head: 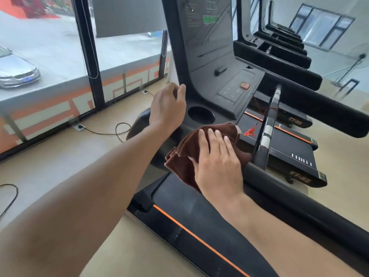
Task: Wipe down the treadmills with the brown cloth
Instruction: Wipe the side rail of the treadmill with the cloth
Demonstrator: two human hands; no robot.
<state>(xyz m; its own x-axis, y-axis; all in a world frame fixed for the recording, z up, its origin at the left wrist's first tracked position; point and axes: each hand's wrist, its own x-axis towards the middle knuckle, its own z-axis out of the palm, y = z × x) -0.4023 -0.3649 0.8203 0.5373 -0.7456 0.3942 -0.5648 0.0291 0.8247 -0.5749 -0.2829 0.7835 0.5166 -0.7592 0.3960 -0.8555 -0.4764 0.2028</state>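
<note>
The brown cloth (187, 148) lies bunched over the near treadmill's black handrail (279, 188), just below the cup holder (201, 114). My right hand (217, 162) presses flat on the cloth, fingers straight and spread. My left hand (167, 108) rests on the left edge of the treadmill console (211, 84), with its fingers curled round that edge. The console screen (205, 23) rises above, dark with small green marks.
A red safety clip (250, 132) on a cord hangs beside the cloth. More treadmills (279, 54) line up to the right. Windows (50, 47) and floor sockets with black cables (111, 132) are at left. The belt deck (189, 222) with an orange stripe lies below.
</note>
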